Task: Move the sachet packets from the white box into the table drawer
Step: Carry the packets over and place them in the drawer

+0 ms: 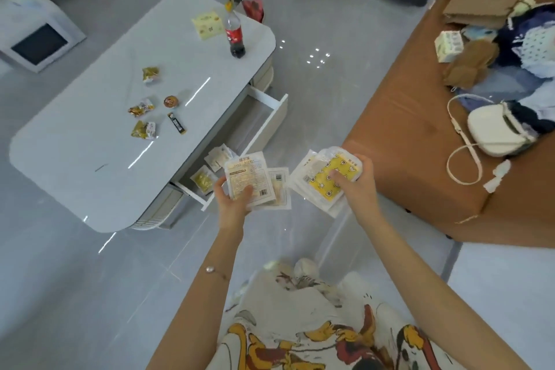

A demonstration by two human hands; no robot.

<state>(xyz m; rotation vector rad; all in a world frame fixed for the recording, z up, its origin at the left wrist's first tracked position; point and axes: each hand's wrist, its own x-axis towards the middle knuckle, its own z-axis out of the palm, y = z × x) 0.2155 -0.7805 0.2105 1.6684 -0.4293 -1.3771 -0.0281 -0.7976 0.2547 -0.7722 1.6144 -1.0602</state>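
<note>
From the head camera, looking down past a cartoon-printed shirt, both hands are raised over the grey floor between the table (90,144) and a brown sofa (405,129). The left hand (231,198) grasps a small stack of sachet packets (247,174), thumb pressed across the top one, whose printed back faces up. The right hand (357,183) clutches a fanned bundle of sachets (326,180), thumb on a yellow patterned one lying uppermost. The two bundles are near each other but apart. Just beyond the left hand the table drawer (276,120) stands pulled out, and a few loose sachets (217,156) lie in its nearer end. On the tabletop, a pale box (207,22) sits at the far end just beside an upright cola bottle (235,33), and small snack packets (143,129) are scattered around the middle. A white handbag (492,132) with a long strap rests on the sofa among clothes.
</note>
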